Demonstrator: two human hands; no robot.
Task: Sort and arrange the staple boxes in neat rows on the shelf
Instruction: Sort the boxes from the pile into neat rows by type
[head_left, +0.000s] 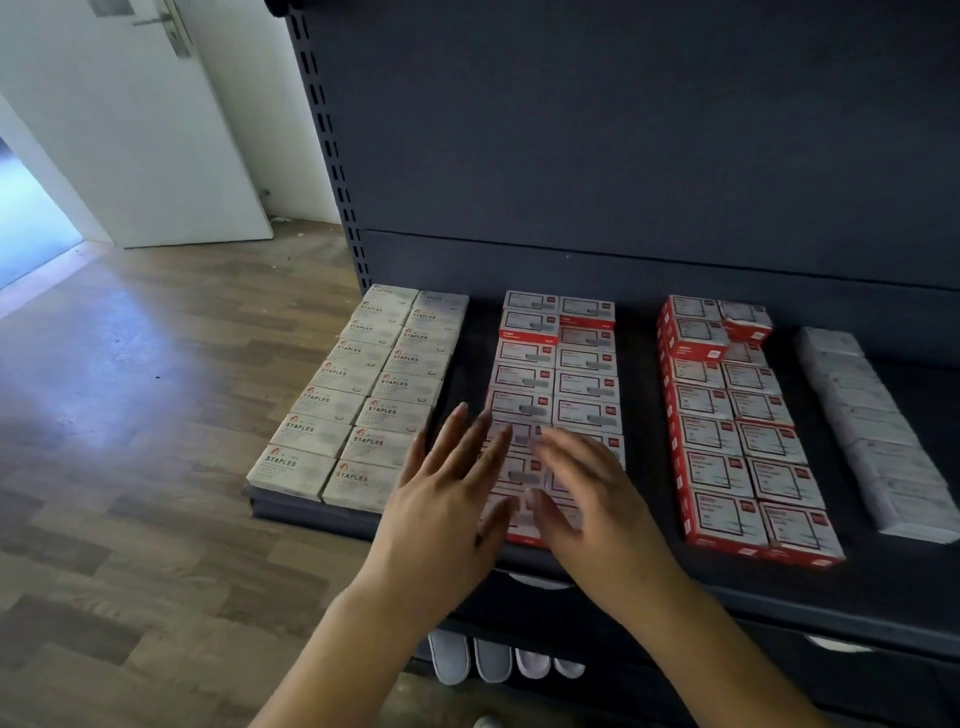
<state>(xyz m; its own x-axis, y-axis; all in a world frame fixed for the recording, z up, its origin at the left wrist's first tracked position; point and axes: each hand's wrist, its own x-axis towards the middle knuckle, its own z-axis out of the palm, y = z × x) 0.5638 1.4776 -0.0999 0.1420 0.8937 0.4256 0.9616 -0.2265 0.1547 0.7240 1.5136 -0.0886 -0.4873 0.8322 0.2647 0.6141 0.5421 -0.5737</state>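
Note:
A dark shelf (649, 447) carries staple boxes in four groups. Beige boxes marked STAPLES (363, 384) lie in two rows at the left. Red-and-white boxes (566, 364) form two rows in the middle. A taller stack of red-and-white boxes (727, 431) stands right of them, and a single row of pale boxes (878, 436) runs along the far right. My left hand (447, 499) hovers with straight, spread fingers over the front left of the middle group. My right hand (597, 499), blurred, is flat over the front boxes of that same group. Neither hand holds a box.
The shelf's dark back panel (623, 156) rises behind the boxes, with a slotted upright (332, 156) at its left. Wooden floor (130, 415) spreads to the left, with a white door (156, 130) beyond. Pale slippers (498, 660) sit under the shelf.

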